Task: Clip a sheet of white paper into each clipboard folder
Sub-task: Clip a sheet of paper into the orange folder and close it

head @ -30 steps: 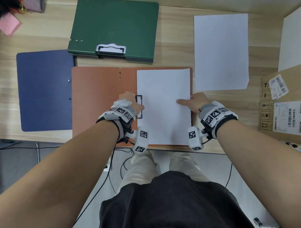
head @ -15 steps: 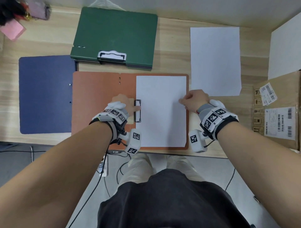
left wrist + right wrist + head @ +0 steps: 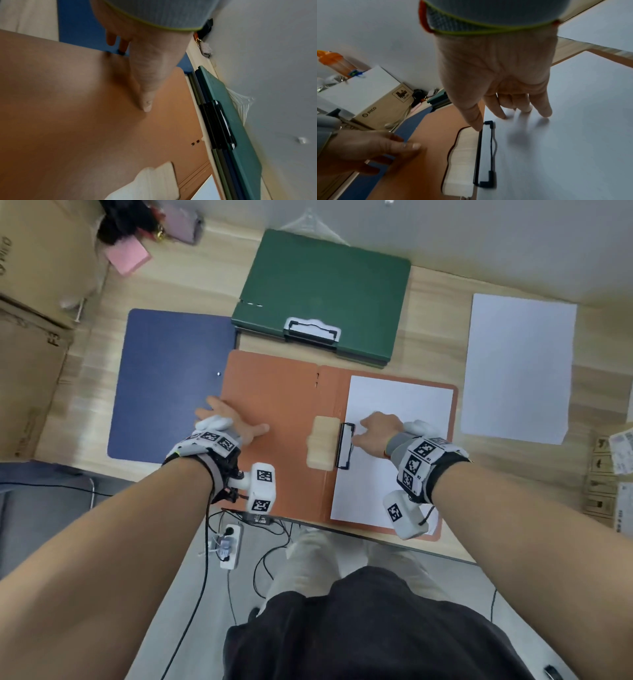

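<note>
The orange folder (image 3: pixel 274 405) lies open at the table's front. A white sheet (image 3: pixel 397 405) covers its right half, its left edge under the black wire clip (image 3: pixel 344 445) with the beige lever (image 3: pixel 320 445) lying flat. My left hand (image 3: pixel 233 419) holds the cover's left edge, thumb (image 3: pixel 145 94) on top and fingers past the edge. Beside the clip (image 3: pixel 488 148), my right hand (image 3: pixel 361 431) rests straight fingertips (image 3: pixel 542 108) on the sheet, its thumb tip at the wire. A closed green folder (image 3: pixel 325 285) and a blue folder (image 3: pixel 164 378) lie behind and to the left.
A loose white sheet (image 3: pixel 517 364) lies on the wooden table to the right of the orange folder. Cardboard boxes stand at the left (image 3: pixel 34 337) and at the right edge (image 3: pixel 613 467). A pink pad (image 3: pixel 127 256) sits at the back left. Cables hang below the table's front edge.
My left hand left the clip lever and moved left to the cover's outer edge. My right hand slid from the sheet's right edge over to beside the clip.
</note>
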`<act>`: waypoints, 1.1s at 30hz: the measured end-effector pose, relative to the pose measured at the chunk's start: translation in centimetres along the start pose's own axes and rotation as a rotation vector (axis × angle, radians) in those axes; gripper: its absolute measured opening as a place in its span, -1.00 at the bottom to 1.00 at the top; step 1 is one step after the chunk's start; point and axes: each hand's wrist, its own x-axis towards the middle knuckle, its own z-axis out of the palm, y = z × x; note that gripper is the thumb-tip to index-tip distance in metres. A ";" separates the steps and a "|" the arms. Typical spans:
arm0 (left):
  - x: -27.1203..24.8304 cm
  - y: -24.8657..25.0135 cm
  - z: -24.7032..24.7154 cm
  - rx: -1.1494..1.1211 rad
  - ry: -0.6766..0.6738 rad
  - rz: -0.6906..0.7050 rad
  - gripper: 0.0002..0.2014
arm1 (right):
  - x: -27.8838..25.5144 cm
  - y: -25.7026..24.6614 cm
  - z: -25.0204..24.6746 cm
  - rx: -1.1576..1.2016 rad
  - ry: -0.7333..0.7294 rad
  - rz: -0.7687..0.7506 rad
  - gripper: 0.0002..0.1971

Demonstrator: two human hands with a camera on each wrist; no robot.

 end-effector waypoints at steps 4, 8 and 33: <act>0.7 -0.5 -2.1 -0.099 0.016 0.013 0.12 | 0.1 -0.4 -0.7 -0.019 -0.020 0.016 -0.52; 0.6 0.3 -5.0 -0.182 -0.032 0.183 0.01 | 0.5 0.3 -1.1 -0.019 -0.070 0.037 -0.52; -9.1 12.5 5.4 -0.314 -0.406 0.378 -0.03 | -3.8 16.9 -1.7 0.966 0.092 0.243 -0.50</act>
